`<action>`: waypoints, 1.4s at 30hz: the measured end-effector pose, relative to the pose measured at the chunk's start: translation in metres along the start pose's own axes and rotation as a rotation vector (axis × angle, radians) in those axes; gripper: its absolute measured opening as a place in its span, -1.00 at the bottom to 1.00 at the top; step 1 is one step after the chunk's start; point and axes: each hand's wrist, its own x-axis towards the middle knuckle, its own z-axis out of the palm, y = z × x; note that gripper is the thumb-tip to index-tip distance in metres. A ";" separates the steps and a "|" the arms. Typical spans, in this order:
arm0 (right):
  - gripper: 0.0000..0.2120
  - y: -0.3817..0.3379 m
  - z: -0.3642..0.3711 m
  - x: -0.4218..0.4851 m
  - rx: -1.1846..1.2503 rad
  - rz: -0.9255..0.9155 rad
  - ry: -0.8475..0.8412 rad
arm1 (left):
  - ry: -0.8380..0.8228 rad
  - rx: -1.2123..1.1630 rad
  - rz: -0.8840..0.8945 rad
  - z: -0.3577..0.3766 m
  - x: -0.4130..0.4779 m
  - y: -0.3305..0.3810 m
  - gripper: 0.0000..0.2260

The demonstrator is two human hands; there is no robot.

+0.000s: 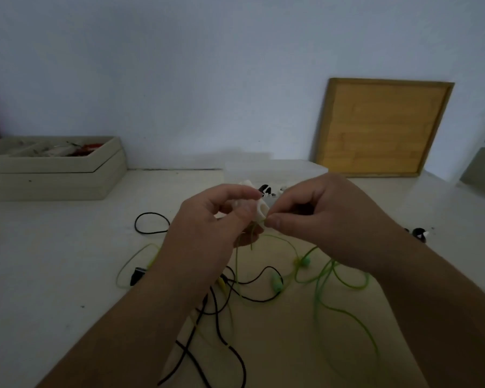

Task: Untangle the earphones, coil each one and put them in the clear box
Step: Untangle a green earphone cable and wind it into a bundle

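**Both hands on the green cable above the tangle**

Your left hand (216, 219) and right hand (319, 217) meet above the middle of the desk (67, 261), knuckles nearly touching. Your left hand's fingers curl round a white piece (259, 210); I cannot tell what it is. Your right hand's thumb and forefinger pinch the green earphone cable (319, 289) just beside that white piece, with the other fingers folded in. From the pinch, the green cable drops to the desk and spreads in loose loops under your right forearm, toward the near edge. Two teal earbuds (276, 284) lie among those loops.

The black earphone cable (227, 292) crosses the green one beneath your left wrist and runs to the near edge. One black loop (151, 222) lies to the left of your left hand. A small black plug (137, 274) sits inside a pale green loop beside your left forearm.

The clear box (280, 168) shows only faintly at the desk's far edge, behind your hands. A black-and-white bundle (265, 189) lies just beyond your fingers, and another (419, 233) lies toward the right edge. A wooden tray (51, 169) with compartments sits at the far left corner. A wooden board (381, 127) leans on the wall at the far right.
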 end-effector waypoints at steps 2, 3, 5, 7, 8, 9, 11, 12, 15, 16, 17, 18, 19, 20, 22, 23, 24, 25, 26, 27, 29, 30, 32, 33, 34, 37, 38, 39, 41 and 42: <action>-0.93 0.000 0.001 0.000 -0.024 0.006 0.038 | -0.069 0.069 0.038 -0.004 0.000 0.002 -0.84; -0.93 0.001 0.002 0.000 -0.030 0.012 0.061 | -0.096 0.095 0.047 -0.005 0.000 0.002 -0.79; -0.93 0.000 0.008 0.001 -0.027 0.017 0.099 | -0.112 0.130 0.062 -0.008 0.001 0.004 -0.74; -0.92 0.000 0.014 0.002 -0.048 0.002 0.107 | -0.116 0.147 0.069 -0.010 0.004 0.003 -0.80; -0.92 0.000 0.015 0.001 -0.070 -0.008 0.105 | -0.120 0.156 0.067 -0.009 0.004 0.001 -0.82; -0.92 -0.001 0.016 0.002 -0.090 -0.018 0.105 | -0.122 0.164 0.068 -0.010 0.005 0.001 -0.84; -0.93 0.000 0.015 0.002 -0.086 -0.016 0.122 | -0.127 0.186 0.075 -0.010 0.004 0.001 -0.83; -0.94 0.001 0.014 0.002 -0.071 -0.009 0.131 | -0.138 0.207 0.080 -0.010 0.003 0.001 -0.81; -0.96 0.002 0.010 0.002 -0.049 0.003 0.136 | -0.170 0.250 0.093 -0.009 0.003 0.002 -0.85; -0.96 0.003 0.009 0.002 -0.034 0.006 0.124 | -0.167 0.238 0.090 -0.010 0.003 0.001 -0.84; -0.96 0.003 0.007 0.001 -0.008 0.012 0.111 | -0.165 0.209 0.078 -0.011 0.003 0.001 -0.82; -0.96 0.002 0.005 0.001 0.019 0.021 0.102 | -0.167 0.179 0.063 -0.012 0.003 0.001 -0.79; -0.96 0.003 0.003 0.001 0.034 0.028 0.103 | -0.167 0.160 0.053 -0.012 0.002 0.002 -0.79; -0.95 0.003 0.002 0.001 0.033 0.034 0.111 | -0.169 0.154 0.053 -0.013 0.002 0.003 -0.80; -0.94 0.002 0.002 0.001 0.009 0.034 0.130 | -0.174 0.164 0.068 -0.012 0.003 0.002 -0.83; -0.93 0.002 0.003 0.001 -0.002 0.029 0.137 | -0.179 0.171 0.077 -0.010 0.003 0.001 -0.84; -0.92 0.002 0.003 0.001 -0.010 0.023 0.144 | -0.182 0.175 0.081 -0.008 0.003 0.001 -0.85; -0.91 0.002 0.004 0.002 -0.018 0.015 0.152 | -0.176 0.174 0.080 -0.007 0.003 0.001 -0.85; -0.91 0.002 0.004 0.002 -0.021 0.008 0.169 | -0.166 0.170 0.078 -0.006 0.003 0.001 -0.85; -0.90 0.003 0.004 0.002 -0.018 0.001 0.190 | -0.155 0.159 0.074 -0.006 0.003 0.000 -0.85; -0.91 0.003 0.003 0.003 -0.008 -0.003 0.234 | -0.152 0.139 0.065 -0.005 0.003 0.001 -0.87; -0.92 0.003 0.003 0.003 -0.005 -0.004 0.245 | -0.150 0.139 0.060 -0.004 0.002 0.001 -0.88; -0.93 0.002 0.003 0.002 0.010 -0.010 0.258 | -0.139 0.152 0.055 -0.004 0.002 0.001 -0.88; -0.92 0.002 0.002 0.002 0.028 -0.013 0.275 | -0.138 0.160 0.055 -0.003 0.002 0.001 -0.88; -0.92 0.002 0.001 0.002 0.055 -0.011 0.304 | -0.142 0.168 0.060 -0.003 0.002 0.002 -0.89; -0.91 0.004 -0.006 0.002 0.147 0.014 0.426 | -0.173 0.239 0.099 -0.003 0.002 0.003 -0.91; -0.90 0.004 -0.008 0.002 0.162 0.022 0.455 | -0.177 0.259 0.113 -0.004 0.002 0.002 -0.88; -0.89 0.005 -0.010 0.002 0.174 0.024 0.478 | -0.182 0.271 0.127 -0.004 0.002 0.002 -0.85; -0.88 0.006 -0.013 0.002 0.207 0.023 0.535 | -0.214 0.254 0.135 -0.004 0.002 0.003 -0.85; -0.88 0.007 -0.015 0.002 0.223 0.027 0.574 | -0.229 0.233 0.131 -0.003 0.001 0.004 -0.88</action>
